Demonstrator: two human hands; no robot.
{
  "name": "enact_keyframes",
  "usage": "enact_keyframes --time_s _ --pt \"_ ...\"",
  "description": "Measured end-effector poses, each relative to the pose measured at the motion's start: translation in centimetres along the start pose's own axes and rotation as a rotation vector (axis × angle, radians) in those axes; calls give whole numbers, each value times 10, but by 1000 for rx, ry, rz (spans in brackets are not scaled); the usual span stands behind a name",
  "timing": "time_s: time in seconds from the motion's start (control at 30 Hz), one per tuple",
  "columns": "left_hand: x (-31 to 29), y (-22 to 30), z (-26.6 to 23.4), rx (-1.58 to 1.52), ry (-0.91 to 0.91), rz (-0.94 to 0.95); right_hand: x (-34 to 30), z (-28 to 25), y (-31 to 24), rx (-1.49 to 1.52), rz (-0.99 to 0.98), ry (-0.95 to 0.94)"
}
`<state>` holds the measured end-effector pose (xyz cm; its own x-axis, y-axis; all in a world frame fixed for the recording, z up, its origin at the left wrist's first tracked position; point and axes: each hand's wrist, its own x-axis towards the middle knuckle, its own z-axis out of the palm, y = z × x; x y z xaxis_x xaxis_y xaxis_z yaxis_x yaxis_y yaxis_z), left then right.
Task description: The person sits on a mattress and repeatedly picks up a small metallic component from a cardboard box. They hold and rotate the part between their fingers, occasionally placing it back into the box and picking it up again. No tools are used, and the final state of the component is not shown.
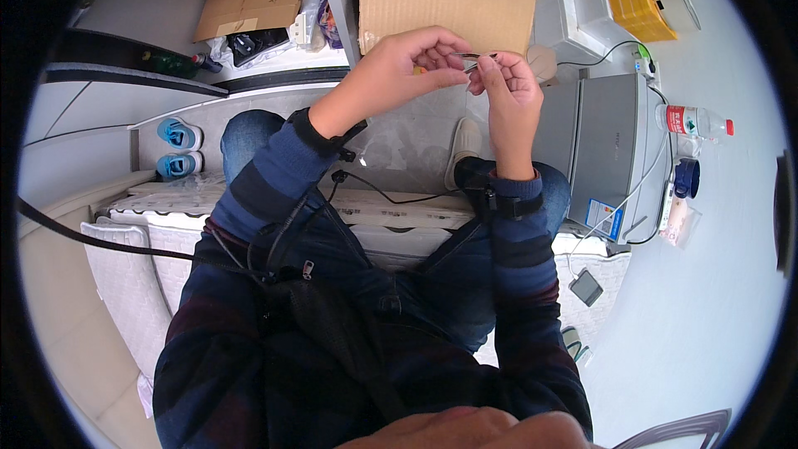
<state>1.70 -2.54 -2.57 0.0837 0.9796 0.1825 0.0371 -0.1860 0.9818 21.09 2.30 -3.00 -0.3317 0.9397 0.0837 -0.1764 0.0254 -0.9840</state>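
My left hand (407,66) and my right hand (510,91) are raised in front of me, fingertips almost meeting. Between them is a thin, shiny metal piece (470,56), too small to name. The right thumb and fingers pinch it at one end. My left fingers are curled by its other end, and a small yellow-orange bit (419,70) shows against the left palm. Whether that bit belongs to the metal piece is hidden by the fingers. Both wrists wear black straps over blue striped sleeves.
An open cardboard box (445,12) stands just beyond my hands. A grey mini fridge (603,120) is at the right, with a red-labelled bottle (694,121) beyond it. Blue sneakers (179,145) sit at the left. A black cable (125,243) crosses to my waist. A phone (587,287) lies right.
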Motion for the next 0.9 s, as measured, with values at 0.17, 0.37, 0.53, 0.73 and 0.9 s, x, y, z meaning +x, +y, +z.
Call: enact_keyframes --time_s 0.17,0.37,0.53,0.73,0.9 --pt "1 -5 -2 424 -12 255 -6 10 4 26 26 41" --pt "-2 -1 0 288 -31 61 -5 4 -8 151 71 -4" --pt "-4 2 4 -25 -63 -51 -4 -3 -9 260 81 -43" --pt "-5 1 8 -51 -83 -40 -6 -3 -9 290 103 -48" --pt "-5 0 10 -52 -74 -42 -5 -4 -9 243 100 -35"
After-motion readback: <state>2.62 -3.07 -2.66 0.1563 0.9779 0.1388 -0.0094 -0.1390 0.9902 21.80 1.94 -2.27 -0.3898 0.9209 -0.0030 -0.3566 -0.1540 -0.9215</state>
